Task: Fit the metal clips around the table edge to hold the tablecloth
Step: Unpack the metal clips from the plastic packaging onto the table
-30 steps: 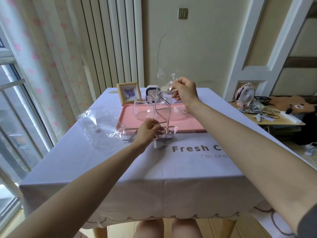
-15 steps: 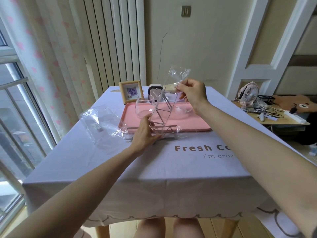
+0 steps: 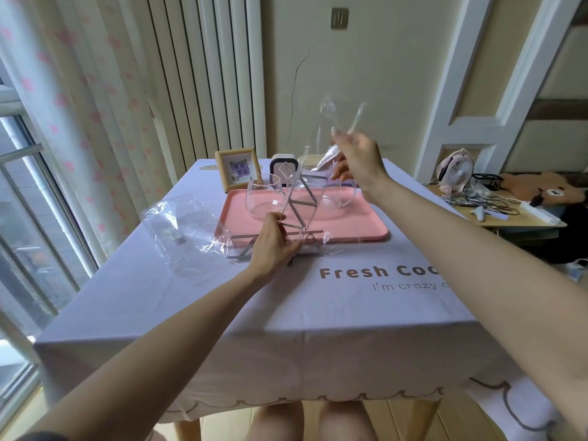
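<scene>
Tablecloth (image 3: 286, 313) is draping the desk, no clips fitted along its near edge yet. Pink tray (image 3: 350, 224) is sitting toward the far edge. Clear bag (image 3: 310, 186) of metal clips (image 3: 304, 202) is slanting up over the tray's near edge, long axis low-left to high-right. Right hand (image 3: 359, 160) grip is pinching the bag's top. Left hand (image 3: 273, 246) grip is closing round the bag's bottom and is nearer the clips.

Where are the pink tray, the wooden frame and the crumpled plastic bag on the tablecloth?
pink tray (image 3: 356, 225): head view, bare right part.
wooden frame (image 3: 235, 150): head view, top border.
crumpled plastic bag (image 3: 184, 233): head view, its middle.
</scene>
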Available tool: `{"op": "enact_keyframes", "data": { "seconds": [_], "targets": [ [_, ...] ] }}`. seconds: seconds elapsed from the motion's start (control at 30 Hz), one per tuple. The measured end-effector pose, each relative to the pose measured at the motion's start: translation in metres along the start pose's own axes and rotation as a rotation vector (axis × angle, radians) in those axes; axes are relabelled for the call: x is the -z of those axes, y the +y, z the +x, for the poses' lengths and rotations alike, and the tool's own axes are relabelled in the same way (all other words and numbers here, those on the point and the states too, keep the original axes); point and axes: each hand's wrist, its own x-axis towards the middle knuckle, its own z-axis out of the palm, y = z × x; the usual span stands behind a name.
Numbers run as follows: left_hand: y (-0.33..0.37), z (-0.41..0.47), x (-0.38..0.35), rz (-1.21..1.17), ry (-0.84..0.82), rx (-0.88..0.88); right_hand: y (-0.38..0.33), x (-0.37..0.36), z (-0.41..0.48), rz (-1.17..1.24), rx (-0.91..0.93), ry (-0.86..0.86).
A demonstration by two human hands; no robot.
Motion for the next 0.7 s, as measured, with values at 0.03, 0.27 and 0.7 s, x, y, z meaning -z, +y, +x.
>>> {"op": "enact_keyframes", "data": {
  "seconds": [0.03,0.27,0.7],
  "targets": [
    [0.001,0.0,-0.001,-0.015,0.011,0.018,0.002,0.002,-0.002,0.007,-0.052,-0.074],
    [0.002,0.001,-0.003,-0.051,-0.033,0.012,0.026,0.007,-0.008,-0.073,-0.152,-0.176],
    [0.023,0.005,-0.016,0.284,-0.051,-0.171,0.028,0.019,-0.01,-0.132,-0.13,0.027]
  ]
}}
